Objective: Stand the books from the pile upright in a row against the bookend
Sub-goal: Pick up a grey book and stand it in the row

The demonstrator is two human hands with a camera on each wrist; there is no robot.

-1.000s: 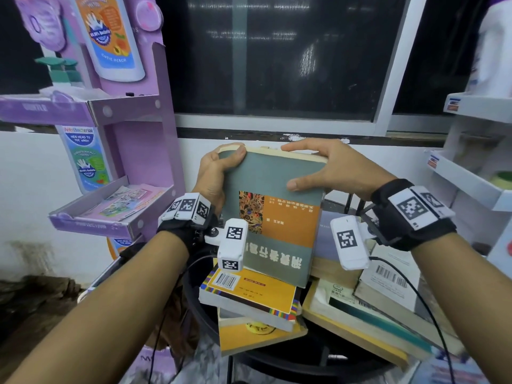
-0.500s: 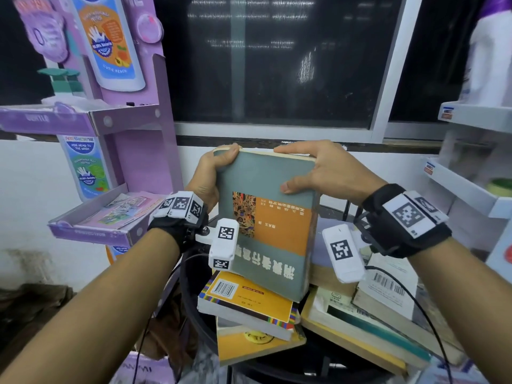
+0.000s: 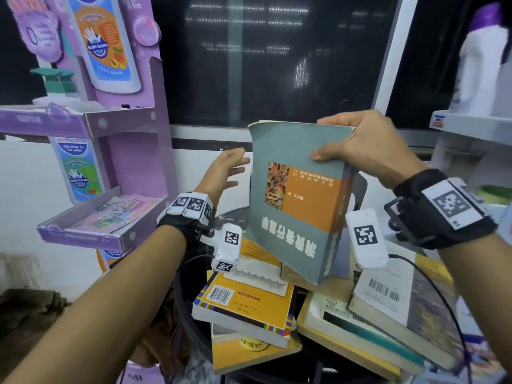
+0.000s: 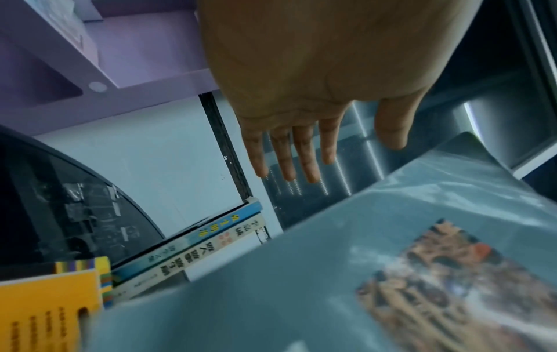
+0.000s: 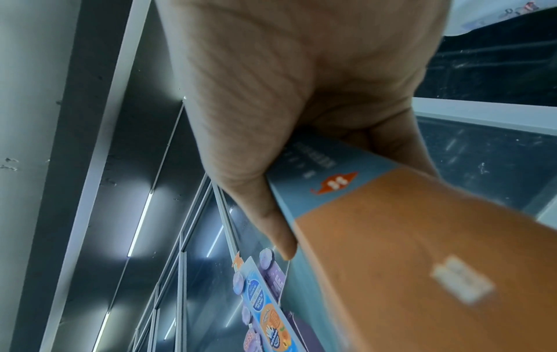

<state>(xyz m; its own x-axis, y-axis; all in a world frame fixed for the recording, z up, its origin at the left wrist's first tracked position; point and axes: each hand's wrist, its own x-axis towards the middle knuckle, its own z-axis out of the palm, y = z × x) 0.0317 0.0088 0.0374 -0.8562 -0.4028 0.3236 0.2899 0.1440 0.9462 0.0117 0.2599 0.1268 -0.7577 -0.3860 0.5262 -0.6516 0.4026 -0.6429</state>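
Observation:
A grey-green and orange book (image 3: 299, 200) hangs nearly upright above the pile, its lower corner close over the books beneath. My right hand (image 3: 332, 139) grips its top right corner, thumb on the cover and fingers over the top edge; the right wrist view shows the same hold (image 5: 301, 171) on the book's spine (image 5: 407, 238). My left hand (image 3: 232, 170) is just left of the book with straight fingers, holding nothing, as also shows in the left wrist view (image 4: 301, 152). A grey upright metal plate, apparently the bookend (image 3: 360, 187), shows behind the book's right edge.
The pile lies flat on a round black table (image 3: 182, 297): a yellow book (image 3: 249, 297) at the left, several pale books (image 3: 388, 297) at the right. A purple display stand (image 3: 116, 167) rises at the left. White shelves (image 3: 471, 126) stand at the right.
My left hand has let go of the book's left edge and drawn away to the left. My right hand alone now holds the book, raised a little and turned more upright.

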